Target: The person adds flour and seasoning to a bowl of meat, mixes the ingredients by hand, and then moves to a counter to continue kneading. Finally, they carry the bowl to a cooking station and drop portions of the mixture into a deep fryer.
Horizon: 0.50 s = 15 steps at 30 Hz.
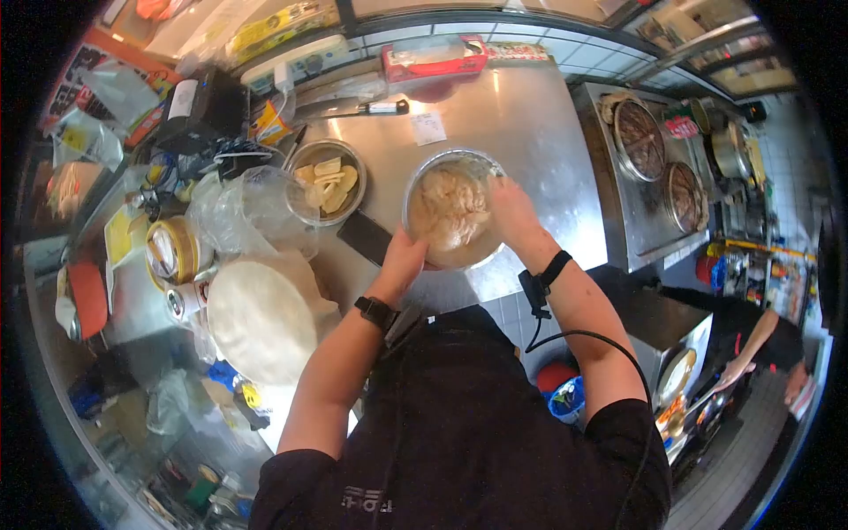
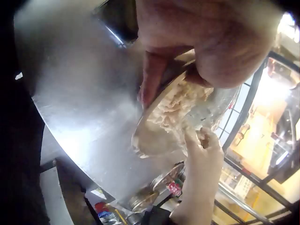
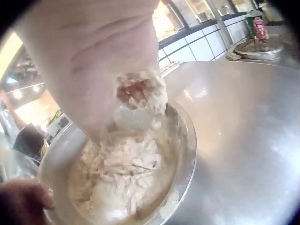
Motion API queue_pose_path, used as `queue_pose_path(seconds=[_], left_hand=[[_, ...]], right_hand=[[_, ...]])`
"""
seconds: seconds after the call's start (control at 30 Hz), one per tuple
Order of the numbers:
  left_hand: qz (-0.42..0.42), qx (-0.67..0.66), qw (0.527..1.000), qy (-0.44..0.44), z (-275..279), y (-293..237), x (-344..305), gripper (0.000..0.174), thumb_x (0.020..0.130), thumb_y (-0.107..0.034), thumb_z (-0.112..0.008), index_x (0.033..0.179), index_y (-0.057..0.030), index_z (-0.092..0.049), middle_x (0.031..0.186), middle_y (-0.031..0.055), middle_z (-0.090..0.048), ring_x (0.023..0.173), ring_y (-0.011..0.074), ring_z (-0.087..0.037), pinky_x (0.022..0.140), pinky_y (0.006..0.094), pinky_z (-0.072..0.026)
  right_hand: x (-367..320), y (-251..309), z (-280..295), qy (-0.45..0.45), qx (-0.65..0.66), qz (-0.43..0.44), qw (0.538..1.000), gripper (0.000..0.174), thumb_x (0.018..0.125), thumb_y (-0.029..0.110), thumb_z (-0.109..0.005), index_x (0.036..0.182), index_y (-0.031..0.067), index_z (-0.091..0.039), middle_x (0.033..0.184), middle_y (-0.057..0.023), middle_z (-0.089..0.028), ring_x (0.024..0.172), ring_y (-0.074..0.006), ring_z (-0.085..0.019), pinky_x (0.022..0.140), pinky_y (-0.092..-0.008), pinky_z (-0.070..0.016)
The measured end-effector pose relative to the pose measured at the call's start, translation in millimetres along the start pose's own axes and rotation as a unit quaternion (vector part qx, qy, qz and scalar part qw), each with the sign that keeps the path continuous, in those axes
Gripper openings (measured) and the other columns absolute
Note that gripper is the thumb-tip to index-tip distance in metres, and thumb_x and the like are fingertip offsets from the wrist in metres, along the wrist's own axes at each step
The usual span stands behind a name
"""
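A round metal mixing bowl (image 1: 409, 190) full of pale, batter-coated strips that look like raw meat (image 3: 133, 159) stands over the steel counter. My left hand (image 1: 403, 261) grips its near-left rim; in the left wrist view one finger lies along the outside wall. Over the far-right side of the bowl is my right hand (image 1: 513, 212), smeared with batter. Its fingers curl inward in the right wrist view, and one digit reaches down to the strips. No separate object shows in the curled fingers.
Left of the bowl, a smaller metal bowl (image 1: 360, 196) holds pale yellow slices, beside a dark flat slab (image 1: 364, 240) and a plastic bag (image 1: 234, 208). A knife (image 1: 380, 108) and paper slip (image 1: 429, 128) lie behind. Another person (image 1: 751, 344) works at the right.
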<state>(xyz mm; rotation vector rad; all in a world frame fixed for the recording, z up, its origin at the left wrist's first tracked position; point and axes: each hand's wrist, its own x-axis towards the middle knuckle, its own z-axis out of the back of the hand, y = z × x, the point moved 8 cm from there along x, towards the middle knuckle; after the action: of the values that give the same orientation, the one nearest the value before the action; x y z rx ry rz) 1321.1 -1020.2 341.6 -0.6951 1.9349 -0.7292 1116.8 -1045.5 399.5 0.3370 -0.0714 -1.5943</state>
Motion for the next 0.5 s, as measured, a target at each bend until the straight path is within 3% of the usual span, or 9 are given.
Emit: queue_pose_path(seconds=[0.03, 0.1, 0.13, 0.2, 0.23, 0.3, 0.33, 0.4, 0.5], left_hand=[[0.009, 0.031, 0.999, 0.02, -0.3, 1.8, -3.3, 0.044, 0.098, -0.008, -0.056, 0.14, -0.0059, -0.044, 0.126, 0.0121, -0.064, 0.1, 0.027, -0.071, 0.07, 0.0437, -0.0641], [0.023, 0.07, 0.996, 0.057, -6.2, 4.7, -11.7, 0.045, 0.097, -0.008, -0.057, 0.14, -0.0066, -0.044, 0.127, 0.0115, -0.064, 0.1, 0.0264, -0.071, 0.069, 0.0428, -0.064], [0.025, 0.077, 0.993, 0.089, -14.4, 2.1, -18.5, 0.047, 0.097, -0.007, -0.056, 0.142, -0.0075, -0.043, 0.127, 0.0111, -0.063, 0.101, 0.026, -0.07, 0.069, 0.0423, -0.0642], [0.033, 0.087, 0.987, 0.131, -30.1, -0.4, -33.1, 0.049, 0.096, -0.005, -0.056, 0.143, -0.0083, -0.043, 0.127, 0.0106, -0.063, 0.102, 0.0257, -0.069, 0.069, 0.0419, -0.0644], [0.054, 0.083, 0.984, 0.146, -39.1, 1.6, -39.8, 0.051, 0.095, -0.003, -0.054, 0.144, -0.0093, -0.042, 0.127, 0.0104, -0.062, 0.102, 0.025, -0.069, 0.068, 0.0412, -0.0644], [0.08, 0.087, 0.978, 0.173, -51.7, 9.4, -47.3, 0.053, 0.094, -0.001, -0.053, 0.145, -0.0103, -0.041, 0.127, 0.0101, -0.062, 0.103, 0.0244, -0.068, 0.067, 0.0405, -0.0645], [0.056, 0.135, 0.971, 0.189, -58.8, 9.1, -47.8, 0.056, 0.093, 0.0, -0.052, 0.146, -0.0111, -0.039, 0.127, 0.0101, -0.062, 0.102, 0.024, -0.068, 0.066, 0.0387, -0.0643], [0.033, 0.189, 0.957, 0.218, -72.2, 14.3, -45.1, 0.059, 0.092, 0.002, -0.051, 0.147, -0.0118, -0.038, 0.126, 0.01, -0.062, 0.102, 0.0237, -0.068, 0.065, 0.0369, -0.0641], [0.027, 0.246, 0.931, 0.267, -97.2, 24.9, -49.7, 0.062, 0.092, 0.002, -0.053, 0.149, -0.0133, -0.035, 0.125, 0.0107, -0.062, 0.102, 0.0234, -0.068, 0.063, 0.0345, -0.0639]], right_hand=[[-7.4, 1.2, 1.5, -0.006, -0.002, -0.013, 1.0, 0.039, 0.089, 0.011, -0.061, 0.126, -0.0006, -0.053, 0.126, -0.0245, -0.062, 0.107, -0.0412, -0.065, 0.092, -0.049, -0.0525], [-29.6, -18.6, -9.1, 0.043, 0.067, -0.193, 0.978, 0.03, 0.093, 0.023, -0.06, 0.114, 0.0023, -0.062, 0.105, -0.0193, -0.069, 0.098, -0.0412, -0.067, 0.088, -0.0487, -0.0532], [-36.1, -29.7, -19.2, 0.038, 0.067, -0.208, 0.975, 0.03, 0.093, 0.023, -0.06, 0.114, 0.0023, -0.062, 0.105, -0.0193, -0.069, 0.098, -0.0412, -0.067, 0.088, -0.0487, -0.0532], [-43.7, -55.7, -45.0, 0.005, 0.102, -0.208, 0.973, 0.028, 0.093, 0.03, -0.058, 0.095, 0.0047, -0.07, 0.093, -0.0187, -0.069, 0.095, -0.041, -0.066, 0.088, -0.0483, -0.053], [-49.1, -62.9, -47.8, 0.001, 0.102, -0.22, 0.97, 0.028, 0.093, 0.03, -0.058, 0.095, 0.0047, -0.07, 0.093, -0.0187, -0.069, 0.095, -0.041, -0.066, 0.088, -0.0483, -0.053], [-57.6, -53.4, -43.0, -0.046, 0.077, -0.098, 0.991, 0.033, 0.091, 0.031, -0.057, 0.083, 0.0029, -0.07, 0.097, -0.0229, -0.067, 0.094, -0.0427, -0.065, 0.088, -0.0491, -0.052], [-67.0, -51.8, -39.5, -0.051, 0.078, -0.113, 0.989, 0.033, 0.091, 0.031, -0.057, 0.083, 0.0029, -0.07, 0.097, -0.0229, -0.067, 0.094, -0.0427, -0.065, 0.088, -0.0491, -0.052], [-76.4, -12.8, -31.2, -0.044, 0.002, 0.056, 0.997, 0.031, 0.085, 0.03, -0.058, 0.086, 0.0011, -0.069, 0.096, -0.0233, -0.066, 0.096, -0.042, -0.064, 0.087, -0.0491, -0.0518], [-113.1, 27.7, 6.0, 0.023, 0.125, 0.06, 0.99, 0.027, 0.082, 0.026, -0.058, 0.086, 0.0021, -0.07, 0.097, -0.0207, -0.068, 0.096, -0.0379, -0.066, 0.088, -0.0476, -0.0527]])
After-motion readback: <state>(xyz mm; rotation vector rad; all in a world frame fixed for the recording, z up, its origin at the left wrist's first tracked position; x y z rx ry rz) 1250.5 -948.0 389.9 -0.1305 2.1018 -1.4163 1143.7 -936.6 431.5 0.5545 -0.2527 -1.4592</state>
